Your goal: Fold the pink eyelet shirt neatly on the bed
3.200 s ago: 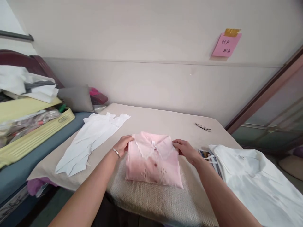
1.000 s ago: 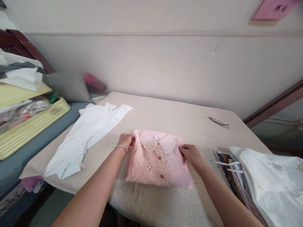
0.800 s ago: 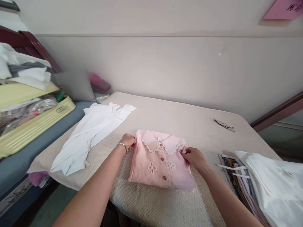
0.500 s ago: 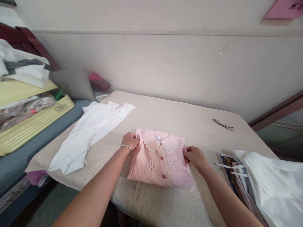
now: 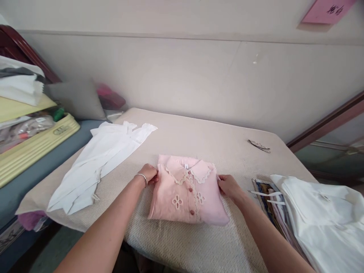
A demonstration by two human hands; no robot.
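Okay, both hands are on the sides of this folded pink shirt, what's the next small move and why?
Probably lift it straight up, level. The left hand and right hand grip opposite edges of the pink shirt, which already lies folded square with its collar up, so a level lift should keep the fold.

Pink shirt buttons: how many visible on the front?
3 on the pink shirt: one at the collar join, one mid-placket, one near the lower fold. More may be hidden under the fold.

I see the folded shirt (image 5: 186, 193) at the frame's centre on the bench (image 5: 204, 140), my hands at its sides; a spread garment (image 5: 99, 163) lies left, a clothing stack (image 5: 318, 216) lower right, a clip (image 5: 259, 146) behind.
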